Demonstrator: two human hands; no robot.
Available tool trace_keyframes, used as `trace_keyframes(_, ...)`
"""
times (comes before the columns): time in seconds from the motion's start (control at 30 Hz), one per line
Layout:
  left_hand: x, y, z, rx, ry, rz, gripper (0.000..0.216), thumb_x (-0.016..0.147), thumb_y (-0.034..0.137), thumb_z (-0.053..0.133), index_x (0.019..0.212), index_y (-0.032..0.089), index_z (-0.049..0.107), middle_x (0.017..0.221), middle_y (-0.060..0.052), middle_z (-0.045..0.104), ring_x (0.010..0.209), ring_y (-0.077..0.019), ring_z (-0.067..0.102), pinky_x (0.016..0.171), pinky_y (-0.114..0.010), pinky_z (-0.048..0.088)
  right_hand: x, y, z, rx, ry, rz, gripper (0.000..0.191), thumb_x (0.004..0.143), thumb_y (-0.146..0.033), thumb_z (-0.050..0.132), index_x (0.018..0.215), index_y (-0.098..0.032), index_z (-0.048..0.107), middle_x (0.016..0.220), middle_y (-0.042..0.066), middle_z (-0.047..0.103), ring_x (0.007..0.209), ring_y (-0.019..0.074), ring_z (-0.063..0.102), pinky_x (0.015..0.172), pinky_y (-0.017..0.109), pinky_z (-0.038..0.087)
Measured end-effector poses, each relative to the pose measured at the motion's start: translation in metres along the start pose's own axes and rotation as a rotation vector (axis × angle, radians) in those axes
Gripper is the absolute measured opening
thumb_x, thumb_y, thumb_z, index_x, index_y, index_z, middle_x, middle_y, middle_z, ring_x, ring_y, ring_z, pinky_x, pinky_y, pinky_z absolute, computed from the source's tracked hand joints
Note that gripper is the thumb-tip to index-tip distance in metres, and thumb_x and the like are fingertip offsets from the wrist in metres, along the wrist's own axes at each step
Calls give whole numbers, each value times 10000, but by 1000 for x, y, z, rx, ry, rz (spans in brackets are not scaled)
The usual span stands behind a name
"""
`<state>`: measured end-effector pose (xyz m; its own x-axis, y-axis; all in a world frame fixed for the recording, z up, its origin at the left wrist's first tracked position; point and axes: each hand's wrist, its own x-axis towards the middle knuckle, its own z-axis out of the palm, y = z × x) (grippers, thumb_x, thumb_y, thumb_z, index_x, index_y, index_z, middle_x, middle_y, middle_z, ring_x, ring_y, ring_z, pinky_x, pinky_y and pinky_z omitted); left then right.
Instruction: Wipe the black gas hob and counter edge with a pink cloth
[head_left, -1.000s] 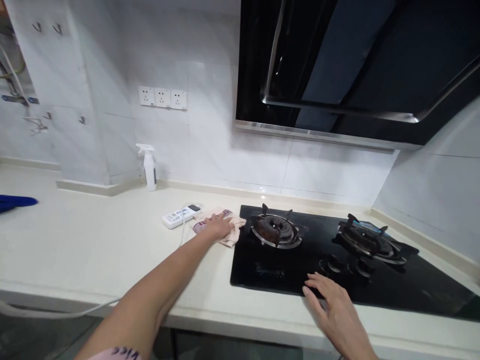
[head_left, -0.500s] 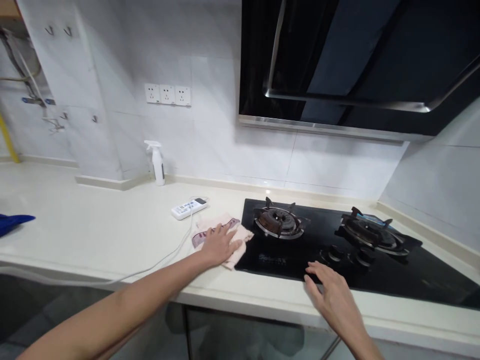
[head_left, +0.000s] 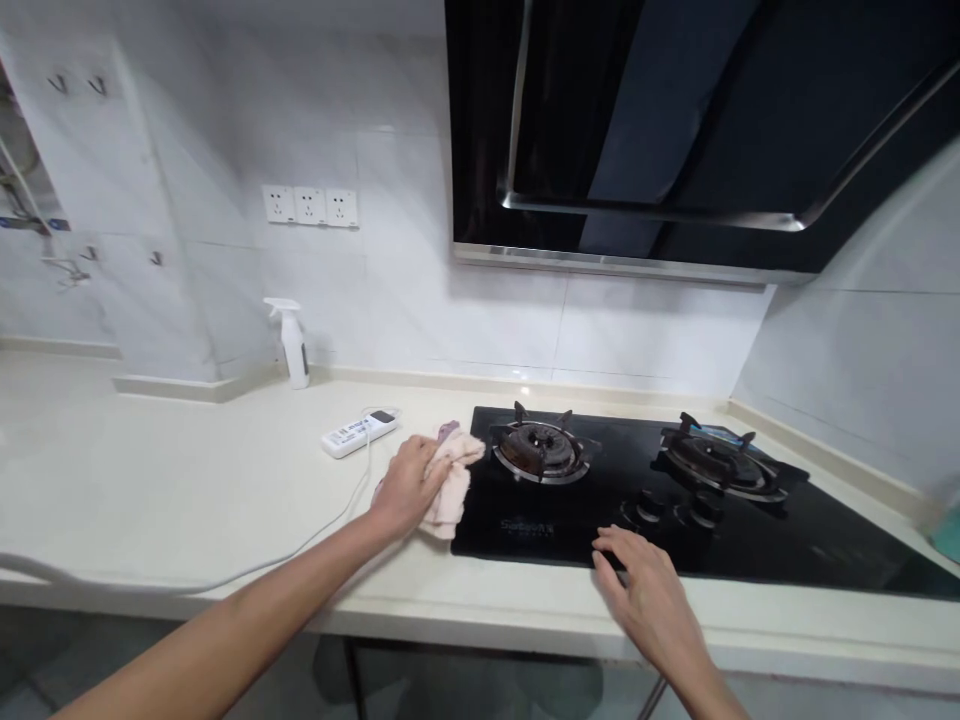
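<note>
My left hand is closed on a pale pink cloth, bunched up on the counter at the left edge of the black gas stove. Part of the cloth is hidden under the fingers. Over the stove's front edge rests my right hand, fingers stretched out and holding nothing. Two control knobs, the left knob and the right knob, are just beyond it. The left burner and right burner stand on the glass top.
Left of the cloth lies a white remote-like device with a white cable running along the counter. A white spray bottle stands by the wall, below the sockets. A black range hood overhangs the stove.
My left hand has gone from lying flat on the spread cloth to gripping it, and the cloth is now bunched. The right hand stays at the stove edge. The view has turned slightly right.
</note>
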<state>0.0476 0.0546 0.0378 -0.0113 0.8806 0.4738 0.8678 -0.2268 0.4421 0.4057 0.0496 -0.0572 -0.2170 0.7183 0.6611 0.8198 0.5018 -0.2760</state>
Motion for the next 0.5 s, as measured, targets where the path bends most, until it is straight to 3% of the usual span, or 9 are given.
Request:
trace_keyframes(0.1, 45, 11, 31, 135, -228, 8, 535, 968, 586, 364, 1308, 270, 630, 1539, -105, 471, 1397, -326, 414, 1145, -549, 353, 2, 0, 1, 9, 0, 18, 216, 943, -343, 533, 995, -254, 723, 1190, 79, 736, 1183, 279, 650, 1000, 472, 483)
trace_keyframes(0.27, 86, 16, 77, 219, -426, -60, 712, 908, 684, 393, 1536, 351, 420, 1694, -85, 270, 1539, -418, 215, 1151, -748, 193, 3, -4, -1, 19, -8, 44, 216, 948, -320, 524, 992, -250, 723, 1199, 76, 730, 1192, 272, 643, 1012, 475, 469)
trace_keyframes(0.37, 86, 16, 83, 248, -447, -50, 725, 929, 670, 358, 1569, 329, 368, 1712, -96, 206, 1560, -409, 167, 1164, -746, 156, 4, -8, -4, 23, -21, 60, 217, 947, -310, 516, 981, -246, 720, 1194, 79, 730, 1196, 276, 640, 1010, 477, 464)
trace_keyframes(0.5, 57, 22, 76, 261, -433, 28, 667, 952, 630, 381, 1534, 310, 438, 1702, -99, 237, 1564, -396, 168, 1177, -708, 187, 5, -12, -7, 36, -31, 56, 210, 940, -317, 524, 995, -238, 711, 1196, 88, 730, 1204, 284, 633, 1030, 489, 445)
